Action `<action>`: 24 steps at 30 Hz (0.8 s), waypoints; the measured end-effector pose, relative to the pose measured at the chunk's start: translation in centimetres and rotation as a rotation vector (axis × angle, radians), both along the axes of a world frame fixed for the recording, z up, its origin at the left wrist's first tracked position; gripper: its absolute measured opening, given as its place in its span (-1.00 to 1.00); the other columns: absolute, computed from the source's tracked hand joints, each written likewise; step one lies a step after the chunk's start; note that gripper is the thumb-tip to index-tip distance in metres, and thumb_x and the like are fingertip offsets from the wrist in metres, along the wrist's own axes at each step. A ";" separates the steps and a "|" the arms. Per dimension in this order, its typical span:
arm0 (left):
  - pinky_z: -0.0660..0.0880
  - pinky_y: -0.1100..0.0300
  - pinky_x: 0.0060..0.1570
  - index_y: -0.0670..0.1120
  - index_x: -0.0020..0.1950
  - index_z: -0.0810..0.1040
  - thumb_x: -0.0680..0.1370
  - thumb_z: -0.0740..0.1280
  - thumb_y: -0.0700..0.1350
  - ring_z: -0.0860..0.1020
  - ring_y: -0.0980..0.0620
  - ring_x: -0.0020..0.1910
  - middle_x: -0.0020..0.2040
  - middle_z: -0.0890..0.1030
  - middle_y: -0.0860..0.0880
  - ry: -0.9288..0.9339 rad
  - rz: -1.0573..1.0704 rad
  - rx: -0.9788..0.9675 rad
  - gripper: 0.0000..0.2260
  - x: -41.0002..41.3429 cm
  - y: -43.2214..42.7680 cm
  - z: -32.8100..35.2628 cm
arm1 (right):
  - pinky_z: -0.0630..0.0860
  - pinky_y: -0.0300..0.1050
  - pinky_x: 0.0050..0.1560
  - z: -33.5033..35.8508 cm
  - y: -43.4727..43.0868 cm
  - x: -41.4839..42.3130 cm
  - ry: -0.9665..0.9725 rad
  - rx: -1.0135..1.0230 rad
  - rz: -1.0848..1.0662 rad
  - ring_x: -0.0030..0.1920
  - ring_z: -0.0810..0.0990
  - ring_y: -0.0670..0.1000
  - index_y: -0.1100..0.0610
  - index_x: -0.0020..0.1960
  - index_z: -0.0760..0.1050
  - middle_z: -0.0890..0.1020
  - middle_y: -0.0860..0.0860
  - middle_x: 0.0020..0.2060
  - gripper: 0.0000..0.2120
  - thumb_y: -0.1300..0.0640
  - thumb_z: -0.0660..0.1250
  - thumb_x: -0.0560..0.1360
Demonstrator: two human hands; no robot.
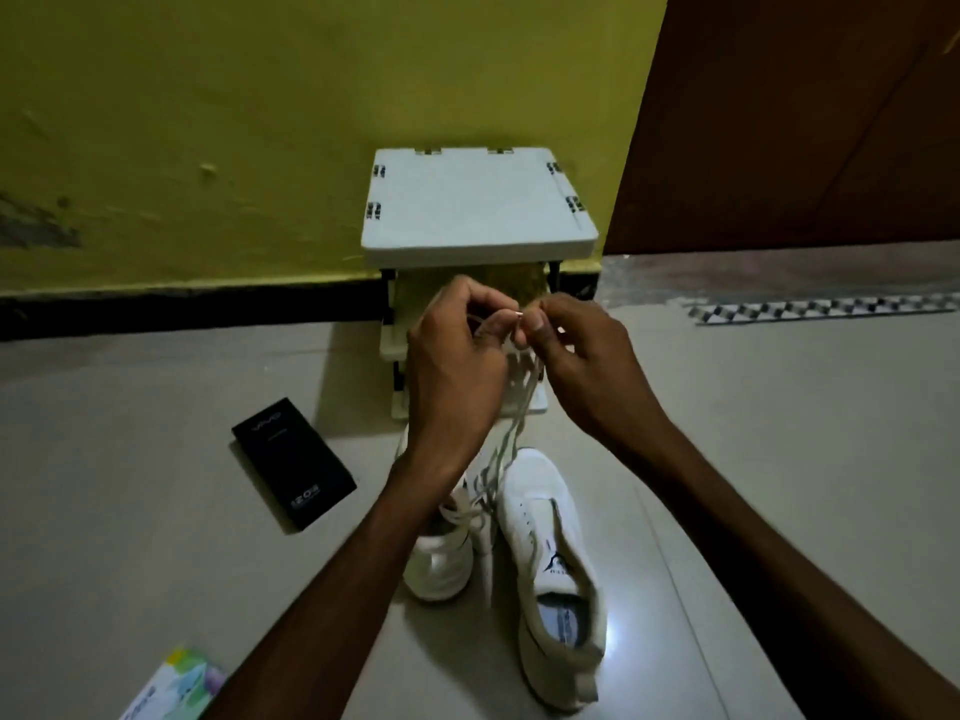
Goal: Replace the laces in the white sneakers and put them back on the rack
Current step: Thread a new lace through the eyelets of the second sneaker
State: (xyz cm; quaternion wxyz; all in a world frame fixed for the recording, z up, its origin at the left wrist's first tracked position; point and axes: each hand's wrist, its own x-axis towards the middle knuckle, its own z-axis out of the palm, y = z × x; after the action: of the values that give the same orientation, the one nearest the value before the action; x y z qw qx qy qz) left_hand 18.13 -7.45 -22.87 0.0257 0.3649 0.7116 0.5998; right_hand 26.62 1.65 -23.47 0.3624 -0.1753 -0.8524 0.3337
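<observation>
Two white sneakers stand on the floor in front of me. The right sneaker point(550, 558) has no lace in its eyelets. The left sneaker point(441, 558) is partly hidden by my left forearm, with a lace running through it. A white lace point(511, 423) rises from the left sneaker up to my hands. My left hand point(457, 371) grips the lace with curled fingers. My right hand point(576, 361) pinches the lace tip between thumb and forefinger, close to the left hand. Behind my hands stands the small white rack point(478, 205) against the yellow wall.
A black phone box point(293, 462) lies on the floor to the left. A colourful small box point(176, 688) sits at the bottom left edge. A checkered strip point(821, 309) lies on the floor at the right, near a brown door point(810, 116).
</observation>
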 end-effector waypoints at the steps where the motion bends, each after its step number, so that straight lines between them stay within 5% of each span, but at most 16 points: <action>1: 0.41 0.50 -0.28 -0.04 -0.10 0.54 0.53 0.39 -0.22 0.56 0.24 -0.19 -0.16 0.61 0.05 -0.012 -0.002 0.019 -0.90 0.0 0.3 0.6 | 0.42 -0.15 -0.15 0.5 0.2 0.0 0.011 0.017 -0.018 -0.22 0.54 -0.11 0.07 -0.22 0.52 0.58 -0.10 -0.30 -0.72 0.09 0.18 0.62; 4: 0.40 0.51 -0.30 -0.03 -0.12 0.55 0.53 0.39 -0.23 0.54 0.31 -0.23 -0.20 0.60 0.07 -0.035 -0.015 0.033 -0.89 0.4 1.2 1.1 | 0.40 -0.30 -0.27 0.8 0.5 0.6 -0.009 -0.046 -0.031 -0.31 0.56 -0.16 0.03 -0.23 0.51 0.59 -0.09 -0.36 -0.71 0.12 0.17 0.65; 10: 0.39 0.49 -0.29 -0.04 -0.11 0.57 0.54 0.38 -0.23 0.54 0.26 -0.22 -0.20 0.61 0.10 -0.100 0.012 -0.046 -0.91 0.7 2.8 -1.2 | 0.47 -0.25 -0.38 -0.9 0.9 3.1 -0.071 -0.292 -0.039 -0.44 0.50 -0.10 0.14 -0.20 0.55 0.50 -0.06 -0.45 -0.66 0.05 0.15 0.66; 17: 0.53 0.17 -0.23 -0.05 -0.08 0.55 0.60 0.32 -0.14 0.59 0.04 -0.17 -0.16 0.63 0.00 -0.241 -0.160 -0.051 -0.93 3.2 6.2 -0.3 | 0.27 -0.27 -0.40 2.2 3.3 5.2 -0.143 0.039 -0.267 -0.42 0.47 -0.18 0.00 -0.21 0.58 0.47 -0.17 -0.49 -0.73 0.00 0.24 0.61; 24: 0.45 0.40 -0.34 -0.06 -0.02 0.54 0.61 0.29 -0.13 0.59 0.07 -0.15 -0.10 0.62 -0.01 -0.193 -0.314 0.057 -0.95 6.4 11.0 5.8 | 0.44 -0.15 -0.42 9.2 7.2 9.3 -0.083 0.365 -0.476 -0.39 0.49 -0.12 -0.01 -0.14 0.61 0.60 -0.10 -0.37 -0.84 0.02 0.29 0.54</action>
State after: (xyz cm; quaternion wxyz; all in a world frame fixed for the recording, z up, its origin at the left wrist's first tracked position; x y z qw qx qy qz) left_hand 24.56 3.52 -17.09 0.1768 0.4129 0.6229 0.6404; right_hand 35.92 8.87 -14.31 0.4210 -0.3158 -0.8472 0.0733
